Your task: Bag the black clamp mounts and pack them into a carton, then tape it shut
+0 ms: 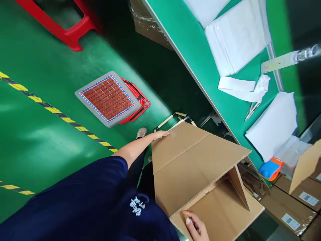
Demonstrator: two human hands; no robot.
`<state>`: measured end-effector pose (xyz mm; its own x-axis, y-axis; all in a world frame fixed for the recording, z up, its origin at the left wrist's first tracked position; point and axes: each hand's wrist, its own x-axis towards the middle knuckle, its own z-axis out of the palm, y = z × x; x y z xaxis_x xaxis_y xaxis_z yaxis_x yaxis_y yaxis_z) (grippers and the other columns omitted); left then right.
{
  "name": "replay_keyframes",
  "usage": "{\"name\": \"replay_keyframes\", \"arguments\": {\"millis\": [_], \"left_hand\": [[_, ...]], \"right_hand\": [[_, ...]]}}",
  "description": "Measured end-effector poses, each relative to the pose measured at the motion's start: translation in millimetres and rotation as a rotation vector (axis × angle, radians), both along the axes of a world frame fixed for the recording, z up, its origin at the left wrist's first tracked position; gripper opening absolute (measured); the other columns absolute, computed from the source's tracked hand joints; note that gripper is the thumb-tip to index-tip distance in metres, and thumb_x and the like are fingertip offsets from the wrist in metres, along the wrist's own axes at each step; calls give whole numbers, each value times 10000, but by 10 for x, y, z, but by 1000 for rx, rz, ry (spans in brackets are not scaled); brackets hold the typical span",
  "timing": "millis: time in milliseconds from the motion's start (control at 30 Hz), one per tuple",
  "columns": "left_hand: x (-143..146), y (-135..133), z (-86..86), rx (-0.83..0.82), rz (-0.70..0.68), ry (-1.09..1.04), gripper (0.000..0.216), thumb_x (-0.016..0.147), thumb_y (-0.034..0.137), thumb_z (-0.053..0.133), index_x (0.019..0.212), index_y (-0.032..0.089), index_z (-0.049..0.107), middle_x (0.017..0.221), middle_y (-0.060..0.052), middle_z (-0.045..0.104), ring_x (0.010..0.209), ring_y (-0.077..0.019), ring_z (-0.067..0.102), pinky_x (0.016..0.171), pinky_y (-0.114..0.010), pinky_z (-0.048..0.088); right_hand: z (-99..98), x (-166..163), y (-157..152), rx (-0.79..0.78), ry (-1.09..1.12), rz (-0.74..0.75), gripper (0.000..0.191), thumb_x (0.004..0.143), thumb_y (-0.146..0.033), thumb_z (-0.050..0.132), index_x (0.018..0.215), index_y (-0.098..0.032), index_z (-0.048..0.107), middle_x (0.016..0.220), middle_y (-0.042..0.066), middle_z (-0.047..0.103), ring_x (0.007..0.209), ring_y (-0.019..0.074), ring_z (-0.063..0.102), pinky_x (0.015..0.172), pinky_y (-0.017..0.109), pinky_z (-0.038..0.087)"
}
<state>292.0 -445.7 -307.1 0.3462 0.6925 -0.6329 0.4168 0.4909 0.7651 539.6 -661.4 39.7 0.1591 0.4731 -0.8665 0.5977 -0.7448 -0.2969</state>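
A brown cardboard box [183,160] with its flaps standing open lies tilted in front of my body, at lower centre. My left hand [161,134] rests at its far left edge, fingers stretched out flat against the cardboard. At the near open end, my right hand [197,227] has its thumb and fingers curled together at the edge of a flap [223,211]. Part of that hand is cut off by the bottom of the view. The inside of the box shows only partly between the flaps.
A green worktable [198,67] at right bears white folded sheets [237,36], a paper strip [237,85] and a blue-orange item [272,169]. Labelled cartons [288,207] stand lower right. A stool with a patterned top [107,98] and a red stool [75,30] stand left.
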Motion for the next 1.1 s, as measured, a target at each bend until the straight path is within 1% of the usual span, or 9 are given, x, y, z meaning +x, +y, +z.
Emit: {"name": "replay_keyframes", "arguments": {"millis": [100, 233, 367, 467, 633, 733, 833, 967, 1100], "left_hand": [[-502, -118, 480, -9, 2, -4, 389, 999, 399, 437, 1218, 129, 611, 1173, -88, 683, 1047, -229, 659, 928, -382, 531], [-843, -21, 1493, 138, -71, -45, 499, 996, 351, 279, 1435, 176, 437, 1375, -86, 595, 1258, -197, 562, 1076, -347, 438], [-597, 138, 2577, 429, -247, -197, 599, 953, 423, 352, 1522, 242, 303, 1565, -29, 376, 1422, -225, 376, 1155, -398, 345], [-197, 134, 3046, 584, -459, -216, 779, 918, 449, 449, 1575, 219, 99, 1647, -38, 140, 1503, -271, 173, 1208, -434, 229], [240, -150, 3056, 725, -608, -58, 837, 942, 271, 366, 1535, 154, -213, 1648, -104, -65, 1522, -236, 12, 1242, -407, 123], [406, -470, 2923, 799, -706, 11, 825, 947, 256, 357, 1534, 143, -213, 1646, -123, -47, 1522, -229, 36, 1237, -393, 159], [642, -727, 2754, 808, -949, 71, 781, 955, 328, 397, 1572, 161, -52, 1641, -139, 69, 1516, -253, 116, 1220, -441, 190], [957, -763, 2439, 787, -1173, 101, 663, 961, 304, 388, 1564, 162, 152, 1622, -147, 178, 1504, -280, 175, 1203, -545, 138], [1113, -636, 2195, 792, -1237, 100, 629, 962, 324, 393, 1548, 169, 227, 1604, -131, 255, 1490, -272, 227, 1205, -526, 140]], "right_hand": [[16, -178, 85, 35, 10, 52, 452, 816, -610, 570, 974, -238, 774, 961, 106, 758, 929, 294, 706, 859, 425, 576], [-10, -627, -197, 231, 16, 152, 465, 890, -522, 467, 1126, -219, 728, 1096, 117, 729, 1031, 265, 684, 941, 419, 549], [-58, -986, -475, 387, -34, 190, 438, 876, -480, 444, 1121, -264, 737, 1162, 96, 717, 1110, 276, 662, 975, 454, 539], [-22, -729, -198, 471, -49, 113, 347, 804, -429, 597, 1065, -258, 749, 1055, 59, 745, 975, 248, 704, 890, 378, 576], [118, 385, 1271, 710, -285, -63, 491, 902, -322, 479, 1272, -12, 567, 1317, 192, 583, 1239, 237, 539, 1100, 397, 374], [229, 774, 1810, 820, -320, -148, 500, 941, -286, 393, 1281, 62, 507, 1362, 234, 529, 1300, 202, 460, 1134, 379, 289], [369, 1067, 1427, 879, -265, -248, 418, 910, -286, 515, 1247, -50, 587, 1390, 160, 546, 1331, 183, 446, 1148, 347, 287], [478, 1376, 230, 851, -286, -581, 461, 970, -447, 401, 1217, -137, 635, 1413, 165, 531, 1401, 258, 392, 1162, 478, 274], [153, 1220, -333, 692, -77, -800, 814, 854, -801, 283, 1016, -138, 727, 1045, 167, 733, 1016, 317, 687, 895, 486, 541]]}}
